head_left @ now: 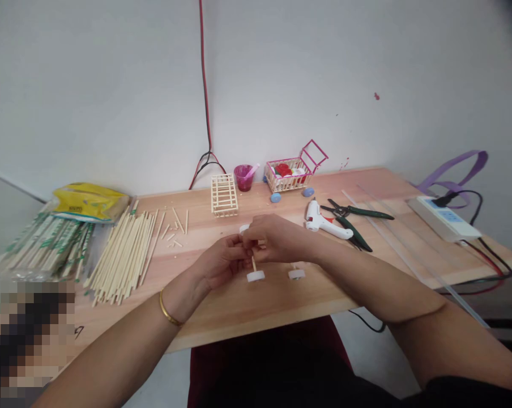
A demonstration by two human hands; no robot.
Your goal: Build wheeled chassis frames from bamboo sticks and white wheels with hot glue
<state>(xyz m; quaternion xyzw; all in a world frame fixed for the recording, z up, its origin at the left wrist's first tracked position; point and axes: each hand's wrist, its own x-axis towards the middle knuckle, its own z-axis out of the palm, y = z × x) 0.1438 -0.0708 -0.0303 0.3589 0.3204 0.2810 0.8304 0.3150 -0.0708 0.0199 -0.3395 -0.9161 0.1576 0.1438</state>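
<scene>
Both hands meet over the middle of the wooden table. My left hand (226, 260) has its fingers pinched together beside a thin wooden stick (253, 263) that ends in a white wheel (256, 276). From the right, my right hand (273, 238) reaches across with curled fingers, touching my left fingertips and covering the upper part of the stick. What lies between the fingertips is too hidden to make out. Part of another white wheel (244, 228) shows behind my right fingers. To the right, a second stick emerges under my right wrist with a white wheel (297, 274).
Behind the hands stand a stick crate (224, 195), a purple cup (243, 178) and a small cart (289, 174). A glue gun (327, 222) and cutters (358, 212) lie right, near a power strip (445, 218). Loose sticks (122, 255) and a yellow packet (88, 202) are left.
</scene>
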